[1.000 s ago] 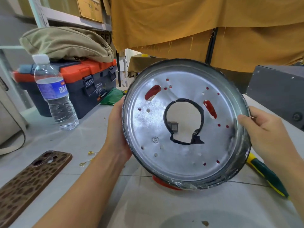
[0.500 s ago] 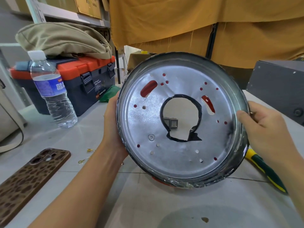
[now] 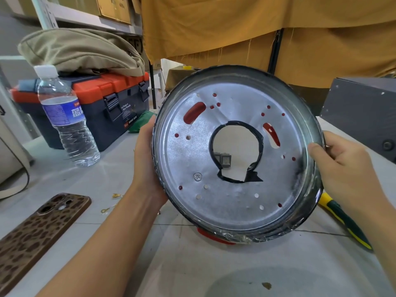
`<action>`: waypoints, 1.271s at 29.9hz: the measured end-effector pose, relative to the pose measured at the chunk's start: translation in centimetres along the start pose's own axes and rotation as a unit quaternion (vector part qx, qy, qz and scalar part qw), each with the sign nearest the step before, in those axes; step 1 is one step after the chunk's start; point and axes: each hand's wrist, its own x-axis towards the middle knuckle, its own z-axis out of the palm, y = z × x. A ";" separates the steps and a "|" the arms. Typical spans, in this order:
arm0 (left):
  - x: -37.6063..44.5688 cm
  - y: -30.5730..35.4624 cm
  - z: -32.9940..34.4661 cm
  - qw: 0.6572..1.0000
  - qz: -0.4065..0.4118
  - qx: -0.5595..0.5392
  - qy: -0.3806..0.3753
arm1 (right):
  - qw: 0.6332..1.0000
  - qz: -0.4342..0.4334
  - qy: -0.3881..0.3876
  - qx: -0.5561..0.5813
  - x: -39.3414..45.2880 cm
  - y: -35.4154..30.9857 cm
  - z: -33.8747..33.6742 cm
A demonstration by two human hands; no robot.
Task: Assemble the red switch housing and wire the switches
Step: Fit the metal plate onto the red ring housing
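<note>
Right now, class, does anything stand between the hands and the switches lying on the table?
Yes. The metal housing plate, gripped by the left hand and right hand, stands in front of the switches, seen only through its central hole.

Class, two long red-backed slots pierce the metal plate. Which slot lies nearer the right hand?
The narrow curved slot right of the central hole; the wider slot sits upper left, nearer the left hand.

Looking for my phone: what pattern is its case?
Brown leopard spots on the phone case, head view.
</note>
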 end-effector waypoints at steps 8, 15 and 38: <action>-0.2 0.8 0.4 0.998 -0.032 0.009 -0.052 | 0.999 -0.007 0.010 -0.029 0.0 -0.1 0.1; -0.3 0.7 0.7 0.998 -0.005 0.013 -0.061 | 0.999 0.003 0.021 -0.050 -0.1 -0.5 0.1; -0.2 0.3 0.5 0.999 -0.020 0.029 -0.037 | 0.999 0.038 0.007 -0.033 -0.3 -0.6 0.1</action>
